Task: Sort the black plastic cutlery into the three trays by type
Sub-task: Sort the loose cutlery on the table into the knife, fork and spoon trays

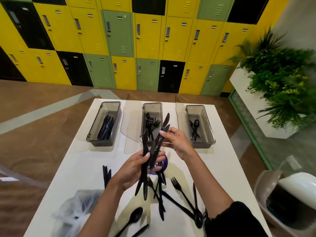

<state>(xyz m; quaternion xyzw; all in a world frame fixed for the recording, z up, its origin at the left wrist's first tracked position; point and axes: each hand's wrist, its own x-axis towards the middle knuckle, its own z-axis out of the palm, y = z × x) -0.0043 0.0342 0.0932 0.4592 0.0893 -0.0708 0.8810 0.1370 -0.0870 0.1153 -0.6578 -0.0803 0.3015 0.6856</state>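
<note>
The left hand (135,168) has its fingers (158,159) clenched round a bundle of black knives (147,159), held above the white surface (220,165); the knives stand nearly upright, long axes running from the pile below up toward the middle tray, blades fanning at the top and handle ends hanging beneath the palm. The right hand (177,140) pinches the upper part of one knife (164,124) from that bundle between thumb and fingertips, its tip pointing up and away over the middle tray. Beneath the hands a purple round sticker (162,164) lies on the surface, partly hidden. Nearer the person, loose cutlery lies crossed in a heap: a fork (181,190) with its tines pointing away, a spoon (132,219) with its bowl toward the hands and handle running toward the near left, and several more pieces overlapping. A few knives (106,174) lie just left of the left forearm, and a crumpled clear plastic bag (77,212) sits at the near left. At the far edge stand three clear trays, well apart, long axes running away from the person: the left tray (104,124) holds knives, the middle tray (151,117) holds forks with tines pointing away, and the right tray (201,125) holds spoons
</note>
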